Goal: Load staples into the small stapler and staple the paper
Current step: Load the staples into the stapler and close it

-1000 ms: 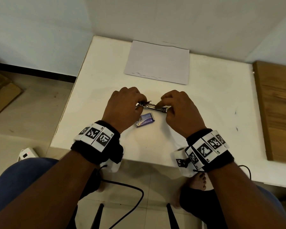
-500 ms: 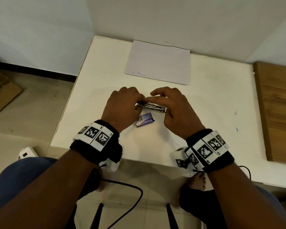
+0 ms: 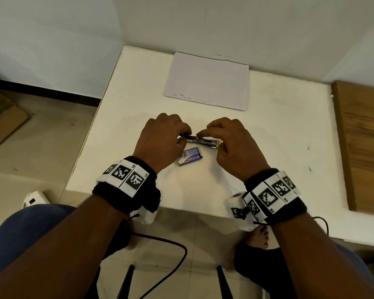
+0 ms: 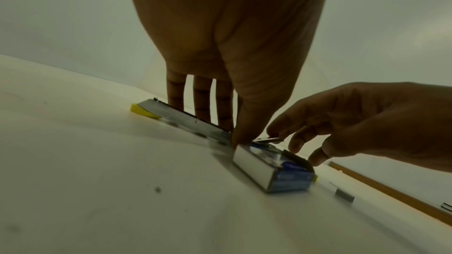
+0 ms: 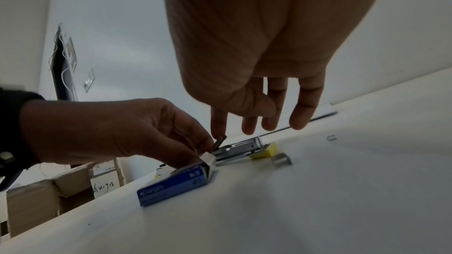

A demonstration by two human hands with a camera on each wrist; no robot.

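Note:
A small silver stapler (image 3: 204, 142) with a yellow tip lies on the white table (image 3: 279, 137) between my hands. My left hand (image 3: 162, 141) grips its left end, fingers curled over it. My right hand (image 3: 231, 143) pinches a short metal strip (image 5: 220, 141), apparently staples, between thumb and forefinger, right above the stapler (image 5: 244, 148) beside the left hand (image 5: 110, 132). The blue staple box (image 3: 190, 158) lies just in front of the stapler, one end flap open (image 4: 274, 169). The white paper (image 3: 205, 80) lies flat at the table's far side.
A short block of staples (image 5: 281, 159) and a single loose staple (image 5: 331, 137) lie on the table to the right of the stapler. A wooden board (image 3: 363, 143) borders the table on the right. Cardboard boxes (image 5: 36, 206) stand on the floor to the left.
My right hand has shifted left along the stapler, its fingertips now meeting the left hand, and the yellow right end is uncovered. The left hand, box and paper have stayed put.

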